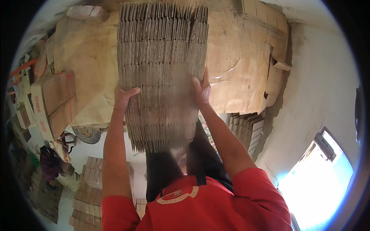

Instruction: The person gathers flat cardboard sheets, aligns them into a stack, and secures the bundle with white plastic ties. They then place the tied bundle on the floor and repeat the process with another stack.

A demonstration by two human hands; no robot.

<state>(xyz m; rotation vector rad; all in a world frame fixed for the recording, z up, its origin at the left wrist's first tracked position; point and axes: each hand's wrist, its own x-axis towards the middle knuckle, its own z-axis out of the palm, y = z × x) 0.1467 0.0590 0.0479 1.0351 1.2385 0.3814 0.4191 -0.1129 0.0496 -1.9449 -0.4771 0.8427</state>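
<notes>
A long stack of flat grey-brown cardboard pieces, packed edge to edge, lies in front of me and reaches toward my legs. My left hand grips its left side, with the thumb over the top edges and the fingers hidden. On the opposite side my right hand clasps the stack, its thumb bent over the edge. Near the far right corner, some of the pieces lean apart and leave a narrow gap. A blurred patch covers part of the stack beside my right hand.
Under the stack spreads a tan cardboard-covered surface. An opened carton stands at the left, and a brick-like block lies at the far left. Stacked cardboard bundles are at the lower left. A bright doorway is at the right.
</notes>
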